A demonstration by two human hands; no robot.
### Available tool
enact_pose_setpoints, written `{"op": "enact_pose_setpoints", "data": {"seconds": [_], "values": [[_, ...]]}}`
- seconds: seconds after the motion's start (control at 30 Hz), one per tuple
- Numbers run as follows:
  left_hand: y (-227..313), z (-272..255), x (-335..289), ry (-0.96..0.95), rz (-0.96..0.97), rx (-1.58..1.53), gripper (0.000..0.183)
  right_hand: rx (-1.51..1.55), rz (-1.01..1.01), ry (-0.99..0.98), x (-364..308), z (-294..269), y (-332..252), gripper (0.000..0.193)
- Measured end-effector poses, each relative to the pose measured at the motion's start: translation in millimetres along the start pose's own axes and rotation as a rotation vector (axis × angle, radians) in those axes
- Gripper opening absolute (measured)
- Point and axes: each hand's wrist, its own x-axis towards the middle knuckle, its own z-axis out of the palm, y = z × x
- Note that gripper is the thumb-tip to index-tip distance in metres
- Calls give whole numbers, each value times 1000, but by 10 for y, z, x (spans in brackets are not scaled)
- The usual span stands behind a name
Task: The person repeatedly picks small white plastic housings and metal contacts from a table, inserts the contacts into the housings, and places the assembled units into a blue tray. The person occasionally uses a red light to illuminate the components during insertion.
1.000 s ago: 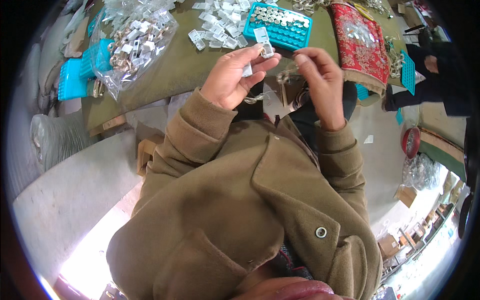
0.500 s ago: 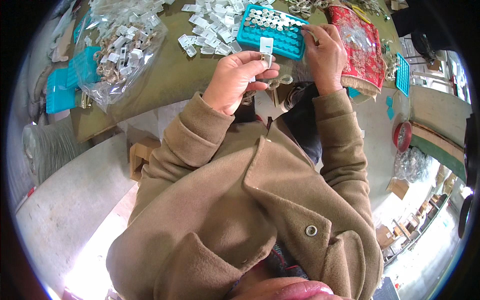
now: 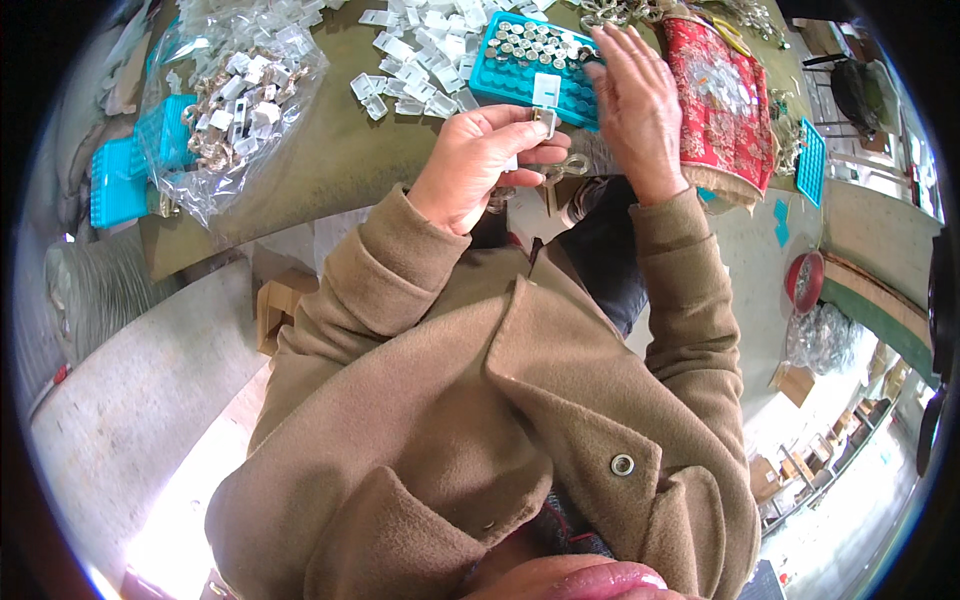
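Note:
My left hand (image 3: 478, 155) pinches a small white plastic case (image 3: 546, 92) between thumb and fingers. Its flap stands up, open. A loop of thin pale cord (image 3: 568, 167) hangs below these fingers; whether it joins the case I cannot tell. My right hand (image 3: 642, 112) is stretched out palm down, fingers straight, over the right edge of a turquoise tray (image 3: 488, 82) with round pockets. Silvery round button cells (image 3: 530, 42) fill the tray's far rows, while pockets nearer me are bare. Nothing shows in the right hand, though its underside is hidden.
Many loose white cases (image 3: 425, 60) lie left of the tray. Farther left, a clear plastic bag (image 3: 290, 130) holds corded white cases beside turquoise trays (image 3: 118, 185). A red patterned cloth (image 3: 725, 130) with clear small pieces lies to the right, with another turquoise tray (image 3: 810, 160) beyond.
My right hand has gone from a pinch at the tray's right edge to straightened fingers. The left hand still holds the case, shifted slightly right.

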Motion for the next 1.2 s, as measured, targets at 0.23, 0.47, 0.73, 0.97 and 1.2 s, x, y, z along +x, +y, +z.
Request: {"op": "enact_pose_setpoints", "data": {"seconds": [0.23,0.47,0.73,0.97,1.2], "values": [[-34,-62,-14,58,15,-46,25,-28,-46,-76,-162,88,-240,42],[-59,-111,-64,73,15,-81,25,236,44,-23,-238,57,-306,32],[-79,-82,-102,41,7,-39,26,281,403,48,-185,-207,-52,12],[-103,-63,-126,30,-1,-27,24,100,282,-48,-190,-94,-134,12],[-85,-48,-150,47,27,-15,24,185,183,-76,-66,-126,-9,16]]}}
